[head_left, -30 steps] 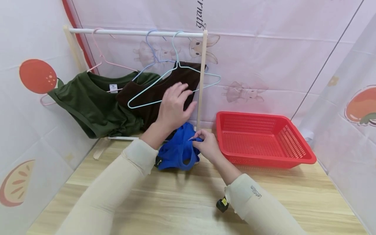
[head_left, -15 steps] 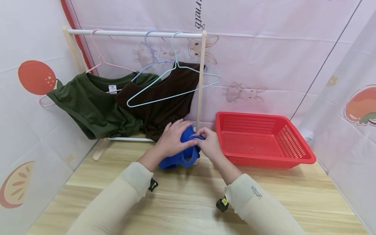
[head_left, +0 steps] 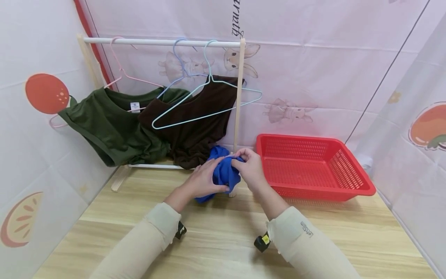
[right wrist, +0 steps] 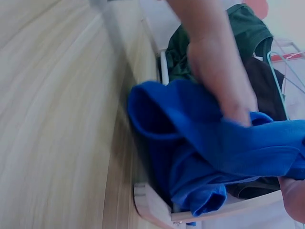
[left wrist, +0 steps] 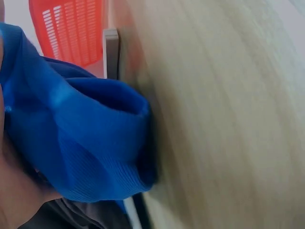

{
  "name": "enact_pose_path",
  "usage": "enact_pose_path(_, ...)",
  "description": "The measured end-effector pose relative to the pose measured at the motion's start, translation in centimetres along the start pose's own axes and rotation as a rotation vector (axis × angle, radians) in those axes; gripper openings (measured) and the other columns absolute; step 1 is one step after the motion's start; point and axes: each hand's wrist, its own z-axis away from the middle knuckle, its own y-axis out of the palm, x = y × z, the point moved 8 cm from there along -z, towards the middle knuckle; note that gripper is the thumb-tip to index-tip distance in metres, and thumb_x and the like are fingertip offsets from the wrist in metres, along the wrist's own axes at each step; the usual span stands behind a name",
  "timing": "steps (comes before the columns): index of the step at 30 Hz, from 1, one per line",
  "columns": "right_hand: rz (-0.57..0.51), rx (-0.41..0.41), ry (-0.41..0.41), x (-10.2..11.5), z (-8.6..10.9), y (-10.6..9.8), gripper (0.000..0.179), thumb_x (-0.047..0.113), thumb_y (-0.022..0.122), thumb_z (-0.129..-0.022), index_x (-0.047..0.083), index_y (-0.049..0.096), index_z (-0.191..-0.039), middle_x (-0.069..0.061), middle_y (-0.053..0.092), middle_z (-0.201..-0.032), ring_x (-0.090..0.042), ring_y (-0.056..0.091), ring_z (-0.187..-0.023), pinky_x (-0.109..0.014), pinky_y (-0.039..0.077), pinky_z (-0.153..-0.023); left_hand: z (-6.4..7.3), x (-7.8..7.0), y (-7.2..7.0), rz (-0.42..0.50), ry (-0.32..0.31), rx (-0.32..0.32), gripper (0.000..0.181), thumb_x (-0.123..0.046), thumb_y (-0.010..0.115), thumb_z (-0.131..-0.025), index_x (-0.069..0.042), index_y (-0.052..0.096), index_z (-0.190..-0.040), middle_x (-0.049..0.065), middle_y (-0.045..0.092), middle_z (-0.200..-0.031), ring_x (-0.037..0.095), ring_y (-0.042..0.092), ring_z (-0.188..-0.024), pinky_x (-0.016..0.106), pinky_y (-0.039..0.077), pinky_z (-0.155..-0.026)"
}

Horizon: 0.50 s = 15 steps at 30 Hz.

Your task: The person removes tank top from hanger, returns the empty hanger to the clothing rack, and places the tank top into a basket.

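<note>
A bunched blue tank top (head_left: 226, 174) is held between my two hands at the foot of the rack's right post. My left hand (head_left: 198, 182) grips it from the left, thumb below and fingers over the cloth. From the right, my right hand (head_left: 252, 168) pinches its upper edge. In the left wrist view, an open fold shows in the blue tank top (left wrist: 95, 133), close above the table. The right wrist view shows the blue tank top (right wrist: 214, 148) stretched between the hands. A bare light-blue hanger (head_left: 195, 121) hangs above them.
The rack's white rail (head_left: 150, 41) also carries a dark green top (head_left: 115, 128) on a pink hanger and a dark brown top (head_left: 195, 135) on a blue hanger. A red basket (head_left: 317, 190) stands right of my right hand on the wooden table (head_left: 216, 240).
My left hand has come down from in front of the light-blue hanger and taken hold of the blue tank top, which is now more gathered. My right hand keeps its pinch.
</note>
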Motion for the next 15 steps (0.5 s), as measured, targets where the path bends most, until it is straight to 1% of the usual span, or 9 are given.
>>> enact_pose_path(4,-0.087,0.055,0.016,0.3,0.4,0.6,0.013,-0.006,0.063,-0.085,0.004,0.055,-0.089,-0.005,0.069,-0.085,-0.016,0.065,-0.087,-0.021,0.053,-0.076,-0.1,0.7,0.8,0.089,-0.015,-0.010,0.108,-0.063,0.081,-0.067,-0.035,0.024,-0.155,0.008,0.036,-0.157,0.035,0.022,-0.149,0.071,0.020,-0.110)
enact_pose_path(8,-0.162,0.130,0.039,0.3,1.0,1.4,0.016,-0.007,0.063,-0.084,0.007,0.053,-0.085,0.000,0.066,-0.081,-0.014,0.063,-0.083,-0.020,0.052,-0.074,-0.4,1.1,1.4,0.150,0.000,-0.017,0.107,-0.058,0.083,-0.067,-0.036,0.026,-0.154,0.000,0.034,-0.159,0.033,0.016,-0.151,0.073,0.017,-0.109)
enact_pose_path(11,-0.214,0.194,0.050,0.2,1.5,1.9,0.020,-0.008,0.063,-0.081,0.009,0.052,-0.083,0.001,0.064,-0.080,-0.013,0.063,-0.082,-0.021,0.053,-0.074,-0.6,1.1,1.7,0.138,0.014,-0.017,0.100,-0.056,0.083,-0.069,-0.034,0.034,-0.152,-0.001,0.035,-0.158,0.031,0.016,-0.151,0.074,0.018,-0.108)
enact_pose_path(15,-0.259,0.277,0.053,0.1,2.1,2.6,0.023,-0.011,0.061,-0.080,0.010,0.050,-0.081,0.000,0.068,-0.084,-0.013,0.068,-0.086,-0.023,0.055,-0.080,-0.9,0.9,1.6,0.096,0.029,-0.028,0.081,-0.045,0.083,-0.074,-0.025,0.050,-0.145,0.005,0.039,-0.156,0.032,0.019,-0.150,0.075,0.019,-0.107)
